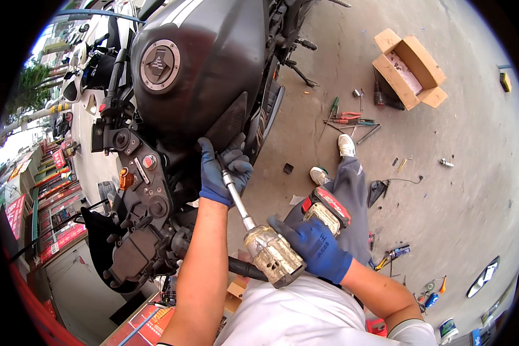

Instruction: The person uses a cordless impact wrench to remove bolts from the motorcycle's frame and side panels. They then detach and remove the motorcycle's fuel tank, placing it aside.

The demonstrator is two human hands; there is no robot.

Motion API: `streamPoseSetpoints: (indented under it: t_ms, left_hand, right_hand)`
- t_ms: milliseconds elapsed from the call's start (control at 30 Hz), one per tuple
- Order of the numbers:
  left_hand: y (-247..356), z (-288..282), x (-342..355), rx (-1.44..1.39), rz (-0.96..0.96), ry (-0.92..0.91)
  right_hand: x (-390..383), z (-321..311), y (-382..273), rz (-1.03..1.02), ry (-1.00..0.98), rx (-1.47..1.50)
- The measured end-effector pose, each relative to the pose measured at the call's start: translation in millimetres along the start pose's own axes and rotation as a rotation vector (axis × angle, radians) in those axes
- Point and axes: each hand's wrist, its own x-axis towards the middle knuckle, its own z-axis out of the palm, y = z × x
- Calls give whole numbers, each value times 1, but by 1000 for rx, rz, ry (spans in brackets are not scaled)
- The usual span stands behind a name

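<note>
A dark motorcycle tank with a round filler cap fills the upper left. My left hand, in a blue-grey glove, is curled around the far end of a silver socket extension, beside the tank's lower edge; what sits at its tip is hidden by my fingers. My right hand, in a blue glove, grips a worn, gold-coloured cordless impact wrench with a red and black battery. The extension runs from the wrench to my left hand. The handlebar clamp area lies left of my left forearm.
An open cardboard box, scattered hand tools and small loose parts lie on the concrete floor to the right. My legs and white shoes show below the wrench. Other motorcycles and red-signed shopfronts line the left.
</note>
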Motion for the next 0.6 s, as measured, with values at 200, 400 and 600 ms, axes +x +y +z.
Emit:
streamPoseSetpoints:
  t_ms: [200,400,600]
  left_hand:
    - [-1,7,0,173,55,182]
    - [-3,16,-5,296,30,281]
    - [6,10,-8,445,-53,367]
  right_hand:
    - [-5,9,6,66,300,335]
    - [3,4,4,-67,414,493]
    - [-3,2,-12,3,216,205]
